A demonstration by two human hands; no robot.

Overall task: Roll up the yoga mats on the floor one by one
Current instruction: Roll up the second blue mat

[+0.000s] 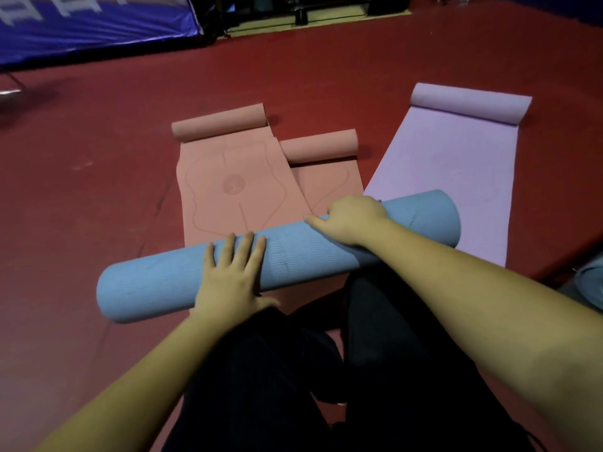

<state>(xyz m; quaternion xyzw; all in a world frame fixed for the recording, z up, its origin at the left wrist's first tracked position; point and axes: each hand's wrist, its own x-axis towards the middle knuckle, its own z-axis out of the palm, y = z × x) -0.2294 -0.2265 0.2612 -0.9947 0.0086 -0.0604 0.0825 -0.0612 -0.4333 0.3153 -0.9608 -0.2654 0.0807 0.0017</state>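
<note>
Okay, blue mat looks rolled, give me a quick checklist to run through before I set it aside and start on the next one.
1. Blue mat fully rolled, no flat tail showing: ok.
2. Roll secured: left hand rests flat on it, right hand grips its far side: ok.
3. Roll ends even: cannot tell, both ends face away from the camera.
4. Free floor to the left for setting it down: ok.
5. Next mats flat and ready: not ok, left pink mat, right pink mat and purple mat each have a curled far end.
6. Pink mats separate: not ok, the left one overlaps the right one.
</note>
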